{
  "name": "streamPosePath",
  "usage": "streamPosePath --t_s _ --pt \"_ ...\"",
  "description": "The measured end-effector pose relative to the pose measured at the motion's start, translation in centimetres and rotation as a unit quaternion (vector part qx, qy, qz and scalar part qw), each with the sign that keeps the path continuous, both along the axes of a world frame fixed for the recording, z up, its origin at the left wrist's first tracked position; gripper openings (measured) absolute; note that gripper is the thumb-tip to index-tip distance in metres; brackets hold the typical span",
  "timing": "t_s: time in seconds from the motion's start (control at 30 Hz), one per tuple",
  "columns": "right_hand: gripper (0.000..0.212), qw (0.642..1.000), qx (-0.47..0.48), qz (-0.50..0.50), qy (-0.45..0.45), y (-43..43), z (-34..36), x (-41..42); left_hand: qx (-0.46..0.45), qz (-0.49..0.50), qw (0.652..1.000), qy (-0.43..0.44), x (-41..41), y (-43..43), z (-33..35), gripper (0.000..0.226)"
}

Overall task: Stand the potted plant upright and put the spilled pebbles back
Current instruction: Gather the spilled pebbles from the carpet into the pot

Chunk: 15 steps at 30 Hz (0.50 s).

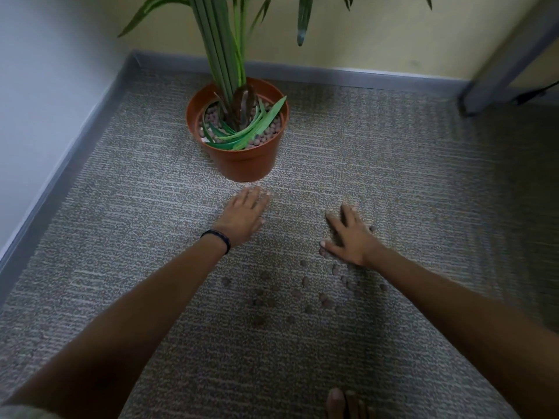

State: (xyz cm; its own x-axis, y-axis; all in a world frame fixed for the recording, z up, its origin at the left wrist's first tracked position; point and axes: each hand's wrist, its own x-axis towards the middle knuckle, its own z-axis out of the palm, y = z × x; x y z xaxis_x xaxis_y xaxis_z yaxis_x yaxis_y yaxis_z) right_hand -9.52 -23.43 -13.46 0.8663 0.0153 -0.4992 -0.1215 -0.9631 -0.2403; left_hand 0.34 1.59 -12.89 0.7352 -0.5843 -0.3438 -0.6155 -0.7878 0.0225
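The terracotta-coloured plastic pot (242,164) stands upright on the carpet near the corner, with a tall green plant (225,55) rising from it and brown pebbles inside around the stem. Several spilled pebbles (302,293) lie scattered on the carpet in front of the pot, between my forearms. My left hand (243,217), a dark band on its wrist, rests flat on the carpet just below the pot, fingers together. My right hand (351,235) lies palm-down with fingers spread at the right edge of the pebbles, holding nothing.
Grey patterned carpet (121,207) covers the floor. Walls with a grey skirting board (75,140) close the corner at left and back. A grey metal furniture leg (508,58) slants down at the upper right. My bare toes (344,403) show at the bottom edge.
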Motion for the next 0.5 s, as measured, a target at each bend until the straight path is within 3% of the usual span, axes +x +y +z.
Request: streamPosePath --t_s 0.2,0.33,0.5 --pt "0.074 0.999 0.015 0.002 -0.037 0.3 0.4 -1.4 0.027 0.087 0.996 0.013 0.5 0.8 -1.2 0.055" --pt "0.078 0.998 -0.005 0.024 -0.058 0.8 0.6 -2.0 -0.003 0.064 0.998 -0.012 1.5 2.0 -1.4 0.07" --pt "0.083 0.998 -0.036 0.012 -0.044 2.2 0.6 -2.7 0.017 0.053 0.998 -0.041 1.0 1.7 -1.6 0.072"
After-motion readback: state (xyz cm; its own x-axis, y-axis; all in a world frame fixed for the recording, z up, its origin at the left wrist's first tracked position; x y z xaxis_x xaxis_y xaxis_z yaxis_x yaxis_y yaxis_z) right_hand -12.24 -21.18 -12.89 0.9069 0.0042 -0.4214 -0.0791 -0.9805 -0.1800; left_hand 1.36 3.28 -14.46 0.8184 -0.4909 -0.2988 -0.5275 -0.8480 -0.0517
